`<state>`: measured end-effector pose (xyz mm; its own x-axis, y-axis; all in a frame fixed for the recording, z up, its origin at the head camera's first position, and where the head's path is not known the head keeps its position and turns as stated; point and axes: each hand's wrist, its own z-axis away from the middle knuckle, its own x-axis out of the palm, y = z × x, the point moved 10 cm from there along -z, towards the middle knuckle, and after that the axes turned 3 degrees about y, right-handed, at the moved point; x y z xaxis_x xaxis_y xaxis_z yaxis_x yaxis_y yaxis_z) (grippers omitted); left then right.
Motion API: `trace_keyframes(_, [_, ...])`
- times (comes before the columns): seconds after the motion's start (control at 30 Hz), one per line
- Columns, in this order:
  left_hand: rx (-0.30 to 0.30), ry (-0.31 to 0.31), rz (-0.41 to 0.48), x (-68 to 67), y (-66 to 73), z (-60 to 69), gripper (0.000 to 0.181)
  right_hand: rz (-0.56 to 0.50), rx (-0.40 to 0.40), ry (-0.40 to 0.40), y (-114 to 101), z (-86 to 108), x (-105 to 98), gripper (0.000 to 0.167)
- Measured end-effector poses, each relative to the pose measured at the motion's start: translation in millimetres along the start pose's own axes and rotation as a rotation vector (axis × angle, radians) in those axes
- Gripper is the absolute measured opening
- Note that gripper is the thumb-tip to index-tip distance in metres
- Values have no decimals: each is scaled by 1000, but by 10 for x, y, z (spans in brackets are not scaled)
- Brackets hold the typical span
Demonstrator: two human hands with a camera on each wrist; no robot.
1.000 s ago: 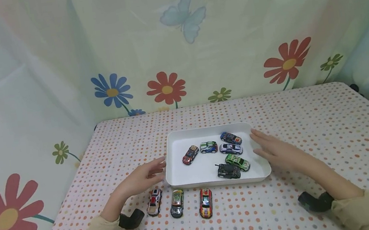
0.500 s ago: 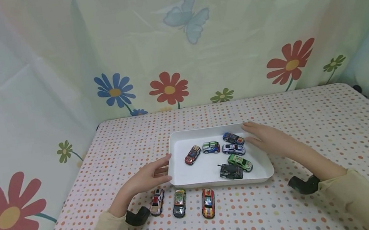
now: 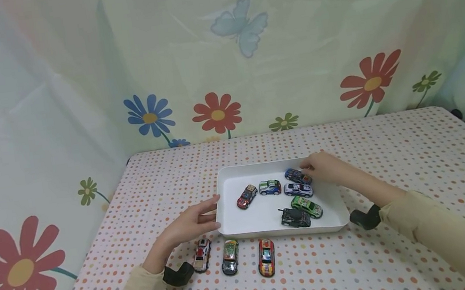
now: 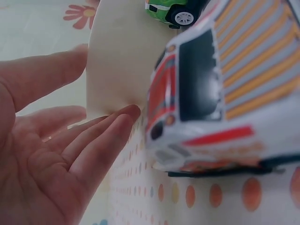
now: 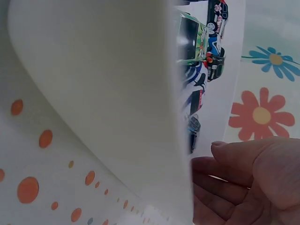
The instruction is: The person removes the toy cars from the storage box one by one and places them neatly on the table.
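Note:
A white tray (image 3: 253, 233) holds several toy cars. Fingers of my left hand (image 3: 190, 224) rest against the tray's left wall; the left wrist view shows the fingertips touching it from outside. My right hand (image 3: 328, 166) reaches over the right rim, its fingertips at a blue toy car (image 3: 298, 176) in the far right corner. In the right wrist view the thumb is apart from that car; the other fingertips are hidden behind the tray wall. Beside the blue car lie a white toy car (image 3: 298, 190), a green one (image 3: 307, 206) and a black toy tank (image 3: 295, 217).
Farther left in the tray are a red toy car (image 3: 246, 197) and a green-and-white one (image 3: 270, 187). On the dotted tablecloth (image 3: 320, 275) in front stand a white-and-red toy pickup (image 3: 202, 256), a green toy car (image 3: 230, 258) and a red-and-yellow one (image 3: 267, 258). A flowered curtain hangs behind.
The right hand has moved from outside the tray's right wall over the rim to the blue car. My left hand still rests by the left wall. The view has shifted slightly.

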<state>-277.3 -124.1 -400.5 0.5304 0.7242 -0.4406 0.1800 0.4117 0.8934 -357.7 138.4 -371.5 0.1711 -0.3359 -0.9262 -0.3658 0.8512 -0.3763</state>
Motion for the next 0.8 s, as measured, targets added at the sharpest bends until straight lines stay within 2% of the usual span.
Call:
trace_keyframes(0.13, [-1, 2, 15, 18, -14, -6, 67, -5, -2, -40, 11, -29, 73, 19])
trace_keyframes(0.27, [-2, 11, 19, 18, -14, -3, 66, -10, 9, -36, 3, -35, 104, 18])
trace_keyframes(0.6, [-10, 27, 19, 9, 3, 3, 68, 56, 33, 99, -11, -8, 111, 17])
trace_keyframes(0.8, [-22, 34, 8, 6, -1, 5, 69, 58, 13, 182, -68, 39, 84, 18])
